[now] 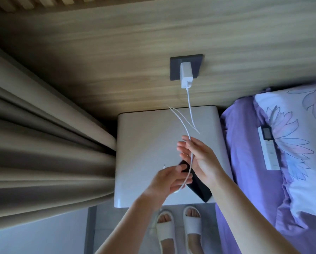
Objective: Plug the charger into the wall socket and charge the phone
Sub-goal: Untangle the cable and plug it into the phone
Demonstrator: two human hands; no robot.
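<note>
Holding: the right hand (199, 158) has the white cable (190, 107) running through its loosely curled fingers, pinched near the top of the palm.
Left hand (169, 179): lower down, fingers curled around the same cable where it loops back; the thin tip poking up beside its thumb is probably the free connector, too small to be sure.
Phone (199, 187): dark, lying flat on the white worktop (144, 136) under both hands, towards the near edge; nothing is plugged into it as far as I can tell.
Charger (186, 75): already seated in the dark wall socket (173, 70) above the worktop, with the cable hanging from it.
Step in hand: the plugging-in looks done; the hands appear to be feeding the cable along to find its end.
Next move calls for: the left hand pinching the connector, one hand steadying the phone, and the tip lined up with its port.
Nearby: curtain (43, 134) to the left, bed (254, 153) to the right.
</note>
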